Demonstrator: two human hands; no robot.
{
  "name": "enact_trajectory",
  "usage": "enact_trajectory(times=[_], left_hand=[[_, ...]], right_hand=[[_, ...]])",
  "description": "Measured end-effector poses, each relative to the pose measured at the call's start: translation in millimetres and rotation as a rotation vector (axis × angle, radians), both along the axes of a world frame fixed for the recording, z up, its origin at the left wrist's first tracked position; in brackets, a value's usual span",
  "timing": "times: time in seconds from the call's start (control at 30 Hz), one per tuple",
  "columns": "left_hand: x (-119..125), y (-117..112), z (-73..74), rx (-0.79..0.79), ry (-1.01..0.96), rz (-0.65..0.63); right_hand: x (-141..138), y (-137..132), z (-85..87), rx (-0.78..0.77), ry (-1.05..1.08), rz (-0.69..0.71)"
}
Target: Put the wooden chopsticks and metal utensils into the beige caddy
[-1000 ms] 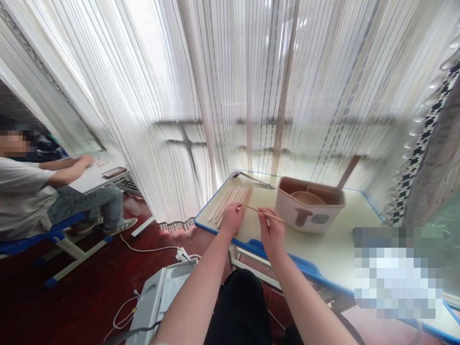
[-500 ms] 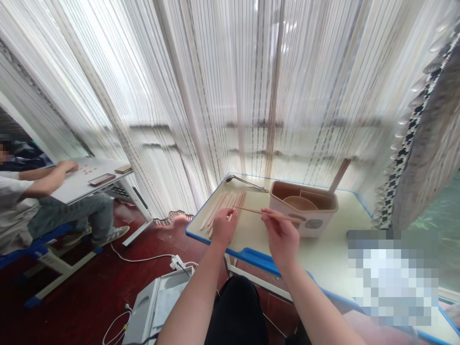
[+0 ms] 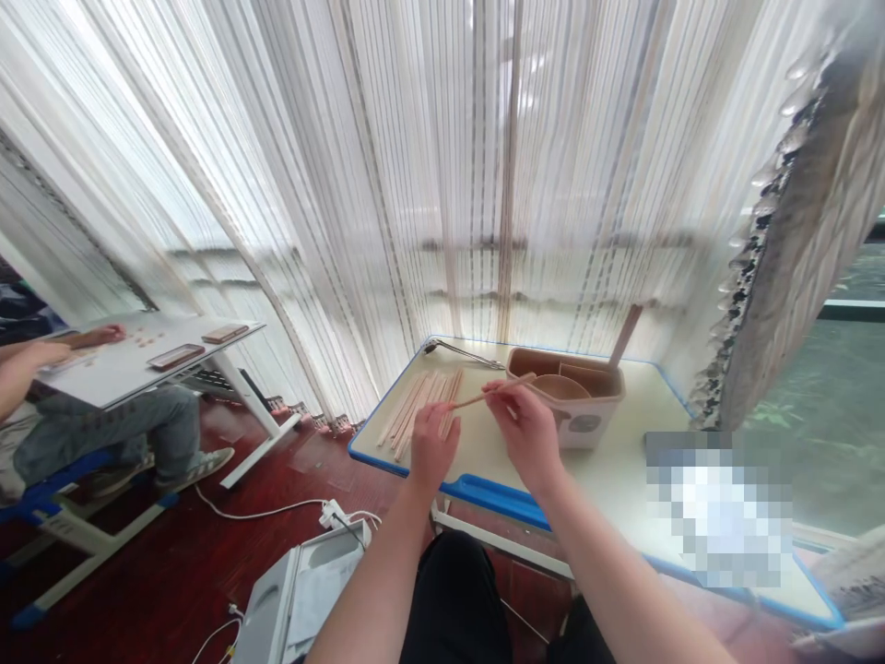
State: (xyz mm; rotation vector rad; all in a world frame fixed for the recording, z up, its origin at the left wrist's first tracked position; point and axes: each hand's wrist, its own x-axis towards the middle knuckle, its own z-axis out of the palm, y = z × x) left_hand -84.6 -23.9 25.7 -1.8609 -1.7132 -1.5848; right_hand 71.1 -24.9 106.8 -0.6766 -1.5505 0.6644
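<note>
My right hand [image 3: 529, 432] pinches a single wooden chopstick [image 3: 492, 392], held above the table with its far end over the beige utensil holder [image 3: 587, 422]. My left hand [image 3: 432, 441] rests on the near ends of a row of several wooden chopsticks [image 3: 418, 410] lying on the table; its fingers are curled down onto them. The holder has a wooden spoon handle [image 3: 624, 337] sticking up and a round wooden bowl-shaped piece [image 3: 560, 385] inside.
The cream table with a blue rim [image 3: 498, 489] stands against string curtains. Metal tongs [image 3: 465, 352] lie at its far edge. To the left, another person sits at a white desk [image 3: 131, 364]. A grey device [image 3: 297, 599] and cables lie on the red floor.
My right hand has carried the single chopstick from beside the pile up and right towards the holder. My left hand stayed on the row. The camera view swung to the right.
</note>
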Motion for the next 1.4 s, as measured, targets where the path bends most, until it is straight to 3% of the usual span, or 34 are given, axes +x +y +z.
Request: enact_trajectory(times=[0.1, 0.23, 0.4, 0.53, 0.63, 0.8, 1.17, 1.4], left_hand=[[17.5, 0.6, 15.3, 0.016, -0.027, -0.058], [48.2, 4.6, 52.1, 0.020, -0.020, -0.182], [89.9, 12.4, 102.3, 0.047, -0.058, -0.399], [118.7, 36.4, 120.4, 0.054, -0.146, -0.444], [137.3, 61.4, 124.0, 0.001, -0.200, -0.468], [158.9, 89.6, 127.4, -0.089, -0.171, -0.550], [180.4, 128.4, 121.6, -0.168, -0.172, -0.617], [182.8, 134.6, 123.3, -0.230, -0.065, -0.672]], right_hand=[[6.3, 1.0, 24.0, 0.049, -0.082, 0.080], [23.4, 4.0, 68.5, 0.141, -0.165, 0.090], [59.6, 16.0, 129.5, 0.227, -0.316, -0.010], [94.8, 32.4, 157.0, 0.315, -0.461, -0.206], [119.1, 49.2, 161.5, 0.321, -0.509, -0.307], [145.4, 73.5, 156.9, 0.262, -0.499, -0.362], [163.1, 100.1, 146.1, 0.218, -0.466, -0.354], [171.1, 108.3, 141.9, 0.166, -0.413, -0.345]])
